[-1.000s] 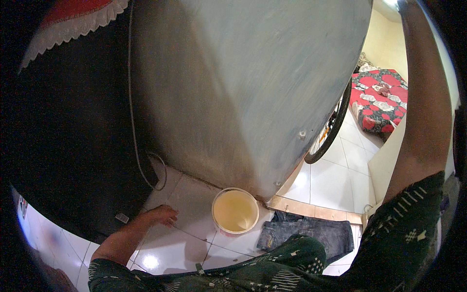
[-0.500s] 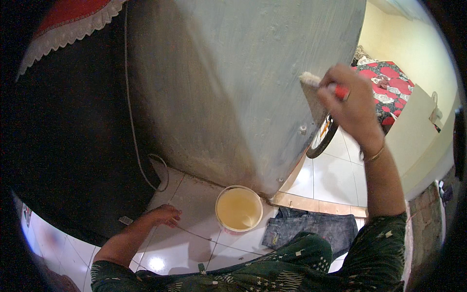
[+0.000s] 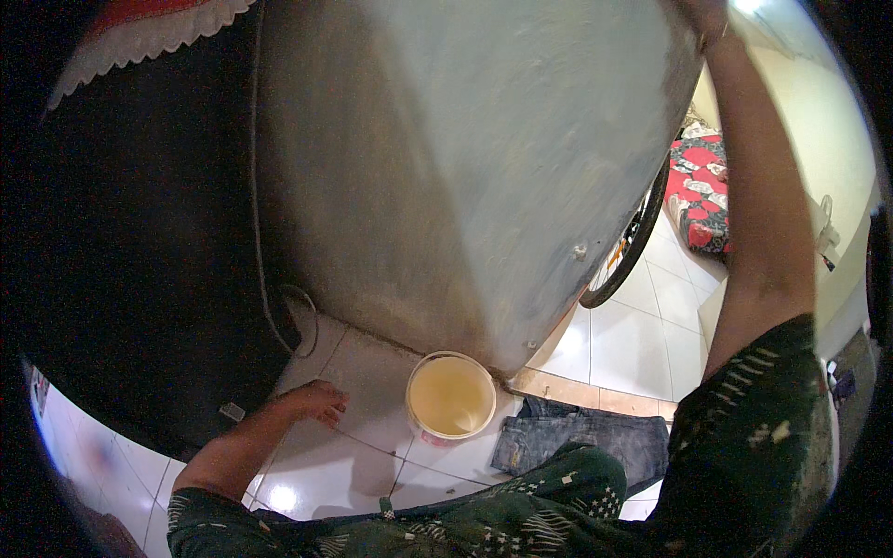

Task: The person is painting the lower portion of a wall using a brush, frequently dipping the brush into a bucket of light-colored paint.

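Observation:
My right hand (image 3: 704, 13) is raised against the far right edge of a tall grey wall panel (image 3: 521, 167). The frame's top edge cuts it off, so its fingers and anything in them are hidden. Low on the left, my left hand (image 3: 319, 402) hangs over the tiles with its fingers loosely apart, holding nothing. A round white bucket (image 3: 409, 395) stands between that hand and a folded pair of grey jeans (image 3: 581, 439). Inside it is a pale yellowish liquid (image 3: 451, 398).
A dark surface (image 3: 149, 260) fills the left side, with a thin cable (image 3: 255, 186) hanging along it. Past the panel's right edge are a bicycle wheel (image 3: 642, 246), a red floral cloth (image 3: 698, 186) and a pale wall (image 3: 791, 102). White tiles (image 3: 633, 344) cover the floor.
My right hand has gone up along the panel's right edge to the top of the view. The red-handled brush it held has left the picture. My left hand stays low.

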A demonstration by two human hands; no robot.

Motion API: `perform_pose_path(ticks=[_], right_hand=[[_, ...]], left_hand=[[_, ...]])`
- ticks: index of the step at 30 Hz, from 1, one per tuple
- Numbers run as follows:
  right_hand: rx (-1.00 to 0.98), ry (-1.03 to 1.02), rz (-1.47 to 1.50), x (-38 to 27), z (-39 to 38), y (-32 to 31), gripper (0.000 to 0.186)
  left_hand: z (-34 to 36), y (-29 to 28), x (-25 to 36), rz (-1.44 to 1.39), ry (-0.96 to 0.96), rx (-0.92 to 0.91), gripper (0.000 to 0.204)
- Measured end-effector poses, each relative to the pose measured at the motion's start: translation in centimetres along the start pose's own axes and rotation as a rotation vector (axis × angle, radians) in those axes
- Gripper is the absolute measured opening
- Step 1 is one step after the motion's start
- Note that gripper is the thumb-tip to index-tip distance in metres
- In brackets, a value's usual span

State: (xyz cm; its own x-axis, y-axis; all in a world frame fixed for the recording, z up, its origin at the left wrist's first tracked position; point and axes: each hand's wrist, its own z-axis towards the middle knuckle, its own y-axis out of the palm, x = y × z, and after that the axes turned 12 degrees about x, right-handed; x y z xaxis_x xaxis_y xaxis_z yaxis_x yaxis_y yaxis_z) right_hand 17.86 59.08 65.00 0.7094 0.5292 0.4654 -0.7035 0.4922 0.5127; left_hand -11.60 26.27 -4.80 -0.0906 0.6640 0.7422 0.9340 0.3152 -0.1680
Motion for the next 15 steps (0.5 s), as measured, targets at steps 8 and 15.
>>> perform_pose_path(ticks=[8,15], right_hand=[[-1.041,0.111,0.741,-19.4,-17.2,-19.8,0.016],[-1.057,0.415,0.499,-12.5,-6.7,-5.3,0.013]], left_hand=[[-5.4,-1.8,0.8,-0.062,-0.003,0.032,0.05],[-4.3,-2.5,0.2,-0.032,0.075,0.07,0.048]])
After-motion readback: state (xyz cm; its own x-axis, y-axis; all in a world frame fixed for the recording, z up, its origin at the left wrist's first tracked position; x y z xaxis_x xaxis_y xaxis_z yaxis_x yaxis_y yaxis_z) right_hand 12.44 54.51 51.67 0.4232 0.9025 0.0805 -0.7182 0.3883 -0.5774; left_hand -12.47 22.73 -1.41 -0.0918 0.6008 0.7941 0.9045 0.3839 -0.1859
